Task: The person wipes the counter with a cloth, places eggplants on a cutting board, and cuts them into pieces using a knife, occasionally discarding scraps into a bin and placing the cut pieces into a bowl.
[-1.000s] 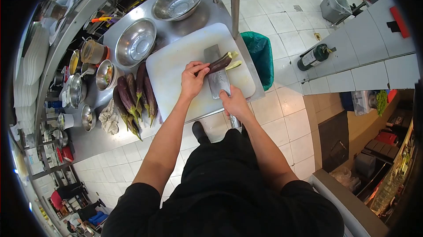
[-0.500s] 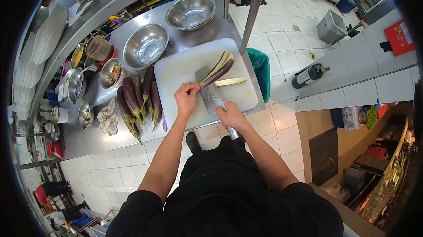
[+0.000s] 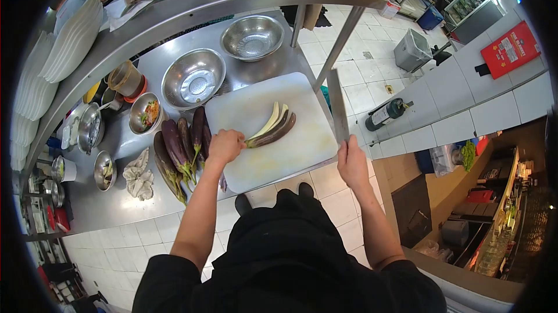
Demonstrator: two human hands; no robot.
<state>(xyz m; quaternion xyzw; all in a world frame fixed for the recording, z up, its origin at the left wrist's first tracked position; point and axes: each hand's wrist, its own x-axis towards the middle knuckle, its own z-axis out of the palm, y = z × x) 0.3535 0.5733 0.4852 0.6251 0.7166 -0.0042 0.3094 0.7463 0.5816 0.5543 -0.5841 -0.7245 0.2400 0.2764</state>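
My left hand (image 3: 226, 145) is closed on the stem end of a split eggplant (image 3: 274, 133). Its dark skin and pale cut flesh fan out across the white cutting board (image 3: 256, 170). In my right hand (image 3: 353, 165) is the handle of a cleaver (image 3: 339, 106), its broad blade pointing up and away past the board's right edge, clear of the eggplant. Several whole purple eggplants (image 3: 174, 143) lie side by side against the board's left edge, close to my left hand.
Two metal bowls (image 3: 193, 79) stand behind the board. A smaller bowl of chopped colourful food (image 3: 145, 113), a crumpled cloth (image 3: 138, 176) and a small bowl (image 3: 105, 170) are on the left. A steel shelf (image 3: 232, 0) with stacked plates (image 3: 72, 45) overhangs the table.
The cleaver has gone from lying by the eggplant to raised at the right. The eggplant is lowered onto the board, and the separate pale strip no longer shows at its former place.
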